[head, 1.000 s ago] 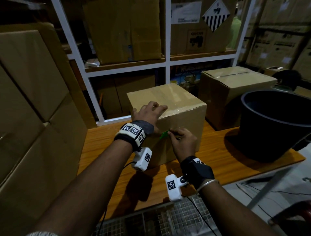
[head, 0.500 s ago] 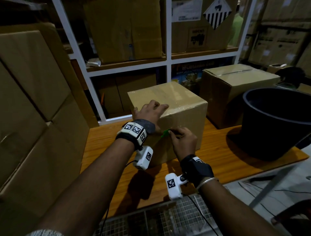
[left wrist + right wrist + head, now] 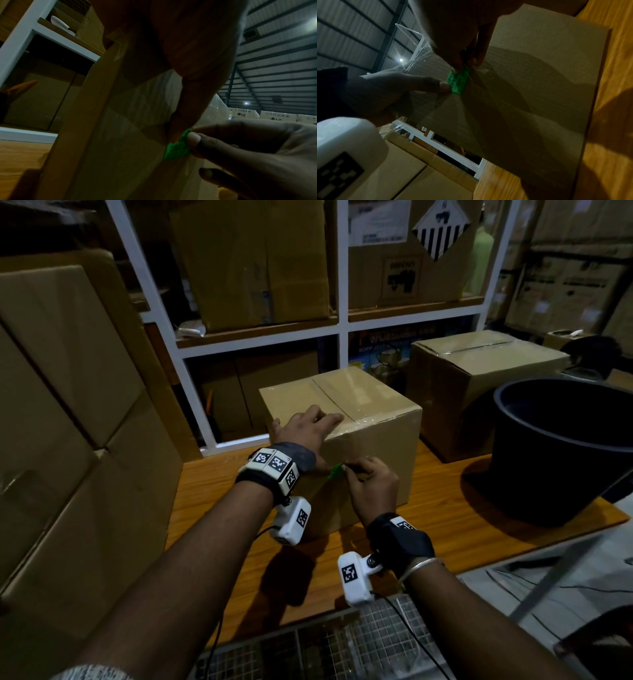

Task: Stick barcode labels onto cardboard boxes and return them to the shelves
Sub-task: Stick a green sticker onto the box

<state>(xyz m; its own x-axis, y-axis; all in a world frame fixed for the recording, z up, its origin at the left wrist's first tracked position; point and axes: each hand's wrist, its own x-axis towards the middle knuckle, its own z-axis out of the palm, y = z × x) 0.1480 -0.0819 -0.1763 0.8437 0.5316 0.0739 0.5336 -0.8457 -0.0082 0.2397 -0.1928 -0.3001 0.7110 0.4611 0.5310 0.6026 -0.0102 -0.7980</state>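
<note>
Label sits half-stuck on the box front, pinched by right hand fingers; left hand lies flat on top; it may crease or stick crooked, I'd say.

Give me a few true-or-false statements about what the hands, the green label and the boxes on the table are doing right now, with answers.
1. The right hand pinches a green barcode label against the near side of the cardboard box. True.
2. The left hand hangs free above the table. False: it rests on the box's top near edge, thumb down by the label.
3. The box stands on a wooden table. True.
4. The black tub sits on top of the box. False: it stands on the table, to the right of the box.
5. The box's top flaps stand open. False: they are shut and sealed with clear tape.
</note>
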